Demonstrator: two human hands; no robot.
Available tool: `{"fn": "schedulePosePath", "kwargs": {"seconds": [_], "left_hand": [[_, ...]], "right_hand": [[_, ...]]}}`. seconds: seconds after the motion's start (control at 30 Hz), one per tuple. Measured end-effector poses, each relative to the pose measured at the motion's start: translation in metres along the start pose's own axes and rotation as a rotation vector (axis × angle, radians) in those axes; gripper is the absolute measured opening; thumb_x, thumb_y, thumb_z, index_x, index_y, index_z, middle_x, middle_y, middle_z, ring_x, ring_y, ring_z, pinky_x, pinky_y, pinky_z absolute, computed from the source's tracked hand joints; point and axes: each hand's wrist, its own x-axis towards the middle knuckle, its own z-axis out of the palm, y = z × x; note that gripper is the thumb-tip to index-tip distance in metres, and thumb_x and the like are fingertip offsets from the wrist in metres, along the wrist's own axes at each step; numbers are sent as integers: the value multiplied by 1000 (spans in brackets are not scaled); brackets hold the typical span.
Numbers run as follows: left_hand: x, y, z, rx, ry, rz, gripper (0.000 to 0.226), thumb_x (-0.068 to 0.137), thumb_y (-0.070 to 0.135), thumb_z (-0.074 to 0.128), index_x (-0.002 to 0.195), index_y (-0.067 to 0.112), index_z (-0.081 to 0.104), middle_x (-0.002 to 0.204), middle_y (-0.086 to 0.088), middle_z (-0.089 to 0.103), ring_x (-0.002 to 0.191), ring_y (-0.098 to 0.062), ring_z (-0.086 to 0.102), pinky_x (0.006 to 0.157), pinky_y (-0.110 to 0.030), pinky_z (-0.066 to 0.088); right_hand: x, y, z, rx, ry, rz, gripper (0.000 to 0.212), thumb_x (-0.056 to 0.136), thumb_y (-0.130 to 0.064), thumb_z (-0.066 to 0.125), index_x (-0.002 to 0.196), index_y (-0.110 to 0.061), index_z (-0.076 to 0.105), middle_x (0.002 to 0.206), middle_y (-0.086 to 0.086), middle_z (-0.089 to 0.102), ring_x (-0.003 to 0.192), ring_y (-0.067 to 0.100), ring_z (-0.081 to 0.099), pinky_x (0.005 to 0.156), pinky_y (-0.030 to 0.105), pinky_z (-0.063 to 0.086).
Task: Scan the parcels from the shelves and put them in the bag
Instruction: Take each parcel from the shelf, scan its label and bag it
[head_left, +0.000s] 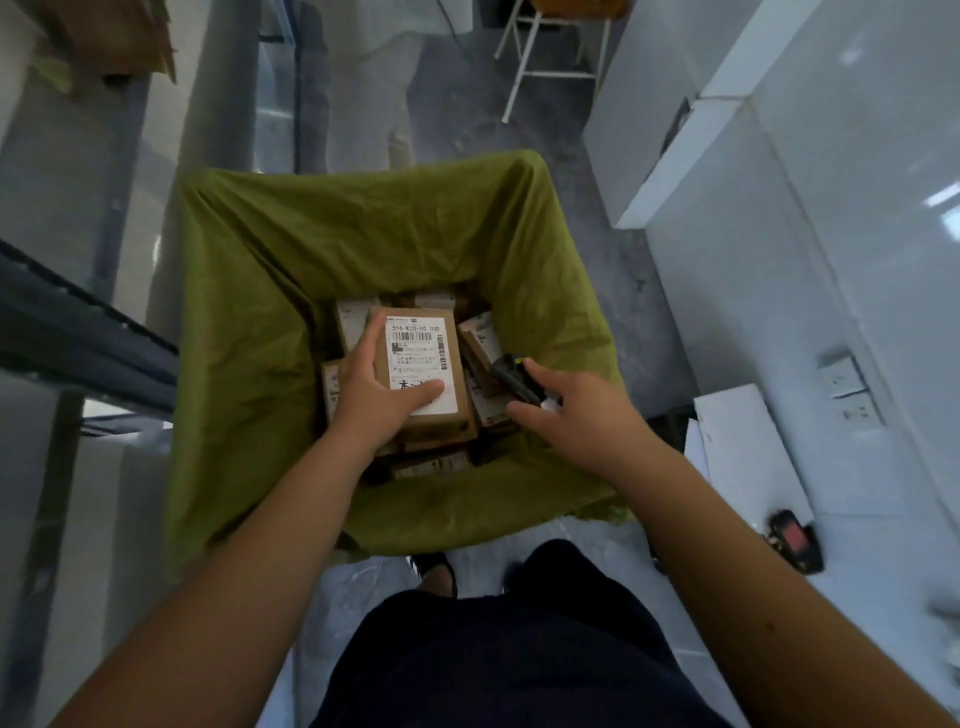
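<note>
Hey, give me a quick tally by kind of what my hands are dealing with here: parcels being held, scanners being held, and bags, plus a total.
Parcels held: 1, the brown parcel gripped by the left hand; more lie beneath it, too hidden to count.
Scanners held: 1, the black scanner in the right hand.
Bags: 1, the green bag.
Total: 3

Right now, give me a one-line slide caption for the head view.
Left hand holds a labelled parcel over the green bag; right hand grips the scanner.
</note>
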Motion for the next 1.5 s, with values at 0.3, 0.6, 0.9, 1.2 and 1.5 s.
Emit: {"fn": "schedulePosePath", "kwargs": {"seconds": [0.3,0.6,0.9,1.2,1.5], "left_hand": [[41,-16,44,-123,-87,-176,107,78,18,93,156,54,29,155,13,46,134,-15,50,94,-30,54],[92,-12,52,163,97,-272,90,87,6,83,160,34,37,165,-4,34,147,-29,40,116,-47,43],[85,-38,62,237,18,-325,60,105,31,64,160,30,41,162,-6,42,139,-27,49,105,-39,47],[95,-41,70,234,-35,-381,97,99,-2,65,169,33,7,156,-6,51,137,-26,53,106,-36,46],[98,-43,71,488,-171,-276,99,96,32,75,168,34,7,159,-12,41,139,-34,50,114,-48,45]], "right_hand": [[34,14,-11,-42,-44,54,75,93,-64,60,159,-38,35,123,1,63,82,10,62,71,32,57],[70,27,-39,-113,-108,30,74,92,-66,58,158,-42,34,137,6,59,99,22,64,84,42,57],[89,34,-39,-153,-173,9,74,91,-69,57,157,-45,34,131,2,61,104,20,61,92,45,56],[82,31,-30,-114,-194,14,74,92,-67,59,158,-43,34,135,4,58,111,22,61,94,46,55],[69,26,-19,-91,-142,23,74,92,-64,61,158,-37,38,130,4,62,105,20,61,89,44,56]]}}
